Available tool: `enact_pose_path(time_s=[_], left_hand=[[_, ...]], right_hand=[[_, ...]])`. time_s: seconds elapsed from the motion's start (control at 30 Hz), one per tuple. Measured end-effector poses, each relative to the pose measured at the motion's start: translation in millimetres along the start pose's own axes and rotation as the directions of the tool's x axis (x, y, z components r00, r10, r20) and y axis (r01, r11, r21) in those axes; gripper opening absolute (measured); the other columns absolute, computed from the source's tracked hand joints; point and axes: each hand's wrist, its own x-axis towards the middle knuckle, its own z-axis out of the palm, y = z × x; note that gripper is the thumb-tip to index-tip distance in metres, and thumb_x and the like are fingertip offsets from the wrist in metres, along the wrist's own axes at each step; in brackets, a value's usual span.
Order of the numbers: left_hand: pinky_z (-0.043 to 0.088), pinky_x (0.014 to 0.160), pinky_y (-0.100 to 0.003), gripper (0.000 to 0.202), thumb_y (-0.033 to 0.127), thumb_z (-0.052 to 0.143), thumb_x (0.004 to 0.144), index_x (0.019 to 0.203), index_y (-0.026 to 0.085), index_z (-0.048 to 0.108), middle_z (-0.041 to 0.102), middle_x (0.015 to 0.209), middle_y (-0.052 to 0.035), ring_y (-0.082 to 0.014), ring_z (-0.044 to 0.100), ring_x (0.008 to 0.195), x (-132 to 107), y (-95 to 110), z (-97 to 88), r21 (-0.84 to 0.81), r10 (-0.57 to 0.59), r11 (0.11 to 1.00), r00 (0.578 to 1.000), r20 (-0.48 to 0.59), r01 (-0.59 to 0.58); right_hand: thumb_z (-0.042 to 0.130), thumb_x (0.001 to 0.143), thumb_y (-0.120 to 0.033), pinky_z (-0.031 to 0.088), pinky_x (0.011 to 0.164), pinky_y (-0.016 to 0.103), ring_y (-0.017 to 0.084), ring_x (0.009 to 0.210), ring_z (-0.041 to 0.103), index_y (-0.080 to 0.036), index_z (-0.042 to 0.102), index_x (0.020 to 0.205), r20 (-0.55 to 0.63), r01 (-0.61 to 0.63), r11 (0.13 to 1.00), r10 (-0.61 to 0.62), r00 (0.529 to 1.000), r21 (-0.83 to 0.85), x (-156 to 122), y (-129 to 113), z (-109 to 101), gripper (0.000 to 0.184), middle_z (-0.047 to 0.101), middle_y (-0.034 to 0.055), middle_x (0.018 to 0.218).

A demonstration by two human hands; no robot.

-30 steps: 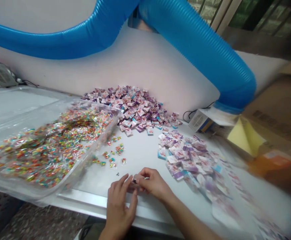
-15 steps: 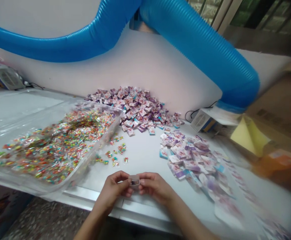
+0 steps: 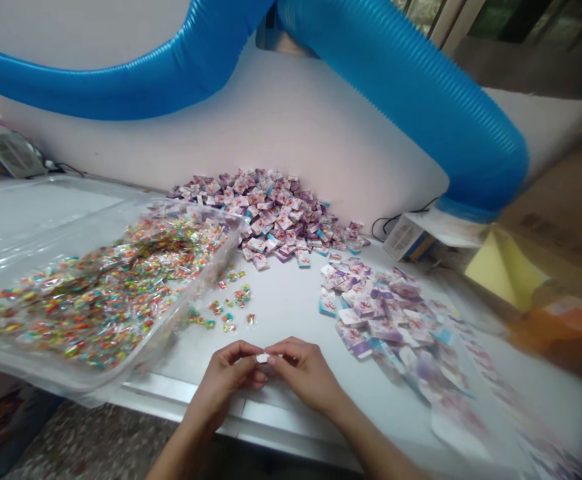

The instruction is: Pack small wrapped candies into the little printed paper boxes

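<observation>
A small white piece (image 3: pixel 262 359) is held at the middle of the view, pinched between the fingertips of the left hand (image 3: pixel 223 377) and the right hand (image 3: pixel 303 373). The fingers (image 3: pixel 291 347) of both hands are curled narrowly around it, with the two hands almost touching. Most of the piece is hidden by the fingers, and it appears to be a folded packet, though its exact form cannot be made out. The hands are held just above the front part of a white counter (image 3: pixel 291 320), near its metal front edge (image 3: pixel 181 400).

To the left of the hands, a clear plastic tray (image 3: pixel 171 340) is filled with many small, multicoloured wrapped packets (image 3: pixel 101 307). A small scatter of loose packets (image 3: pixel 225 307) is lying on the counter just beside the tray's right wall. To the right of the hands, white and purple square packets (image 3: pixel 375 310) are spread across the counter, and a larger heap of similar packets (image 3: pixel 265 213) is piled against a white wall (image 3: pixel 321 133). A blue corrugated hose (image 3: pixel 411 87) is arched above the counter. A small white box (image 3: pixel 405 239) is placed at the hose's lower end, and a yellow sheet (image 3: pixel 503 270) is seen beyond it, blurred, beside a cardboard carton (image 3: pixel 561 193).
</observation>
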Motion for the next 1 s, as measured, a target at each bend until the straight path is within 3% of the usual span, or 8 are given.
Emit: enact_pose_path(time_s=[0.17,0.37,0.43,0.53,0.63,0.8,0.9,1.0], left_hand=[[0.052,0.060,-0.027,0.027,0.029,0.072,0.064,0.084,0.013,0.066,0.068,0.060,-0.0019,-0.0148,0.064,0.057,-3,2,-2.8,-0.025,0.010,1.000,1.000,0.025,-0.009],[0.054,0.066,-0.028,0.033,0.036,0.078,0.062,0.084,0.014,0.068,0.070,0.071,-0.0026,-0.0142,0.065,0.063,-3,0,-5.7,-0.029,0.001,1.000,0.999,0.035,0.000],[0.053,0.069,-0.028,0.035,0.037,0.079,0.062,0.087,0.014,0.068,0.070,0.071,-0.0026,-0.0142,0.065,0.066,-2,-4,-8.0,-0.028,0.010,1.000,0.999,0.049,-0.008],[0.051,0.071,-0.027,0.039,0.036,0.077,0.065,0.096,0.015,0.066,0.070,0.068,-0.0019,-0.0143,0.064,0.068,-3,-10,-11.9,0.010,0.075,0.997,0.990,0.116,-0.077],[0.048,0.064,-0.024,0.042,0.035,0.075,0.067,0.102,0.015,0.064,0.067,0.064,0.0002,-0.0129,0.060,0.063,-4,-13,-14.4,0.095,0.145,0.983,0.979,0.144,-0.159],[0.043,0.058,-0.023,0.034,0.035,0.070,0.072,0.099,0.015,0.065,0.063,0.066,0.0011,-0.0108,0.053,0.058,1,-14,-15.9,0.165,0.215,0.957,0.965,0.147,-0.239],[0.043,0.059,-0.024,0.034,0.035,0.070,0.072,0.099,0.015,0.064,0.064,0.072,-0.0002,-0.0108,0.052,0.060,4,-16,-17.2,0.150,0.223,0.957,0.960,0.170,-0.249],[0.045,0.057,-0.025,0.042,0.036,0.071,0.071,0.107,0.016,0.059,0.066,0.081,-0.0030,-0.0114,0.054,0.060,6,-20,-18.8,0.128,0.207,0.964,0.963,0.174,-0.231]], right_hand=[[0.056,0.083,-0.016,0.048,0.076,0.028,0.017,0.082,0.066,-0.023,0.074,0.091,0.047,0.026,0.985,-0.019,0.999,-0.172,4,-11,-5,0.021,0.073,0.0025,0.088],[0.047,0.086,-0.011,0.048,0.071,0.025,0.016,0.076,0.064,-0.019,0.067,0.087,0.203,0.266,0.880,-0.200,0.959,-0.393,1,-13,-6,0.022,0.069,0.0032,0.082],[0.043,0.089,-0.012,0.049,0.073,0.026,0.017,0.080,0.063,-0.017,0.064,0.095,0.260,0.398,0.800,-0.309,0.915,-0.450,-3,-5,-6,0.023,0.068,0.0067,0.088],[0.040,0.090,-0.013,0.050,0.077,0.031,0.020,0.089,0.061,-0.014,0.058,0.115,0.330,0.588,0.614,-0.490,0.807,-0.527,-7,9,-8,0.031,0.065,0.0134,0.110],[0.042,0.088,-0.015,0.051,0.073,0.036,0.022,0.085,0.061,-0.012,0.053,0.122,0.366,0.664,0.476,-0.576,0.731,-0.577,-9,15,-10,0.036,0.063,0.0157,0.117],[0.043,0.090,-0.018,0.050,0.070,0.036,0.022,0.082,0.059,-0.015,0.052,0.127,0.356,0.602,0.495,-0.505,0.786,-0.626,-7,15,-5,0.038,0.062,0.0144,0.119],[0.040,0.092,-0.015,0.050,0.069,0.033,0.020,0.083,0.059,-0.018,0.049,0.130,0.370,0.595,0.479,-0.485,0.792,-0.646,-9,20,2,0.040,0.057,0.0139,0.126],[0.043,0.091,-0.015,0.049,0.073,0.029,0.018,0.087,0.060,-0.023,0.052,0.129,0.349,0.524,0.607,-0.392,0.851,-0.598,-9,16,-3,0.040,0.061,0.0111,0.117]])
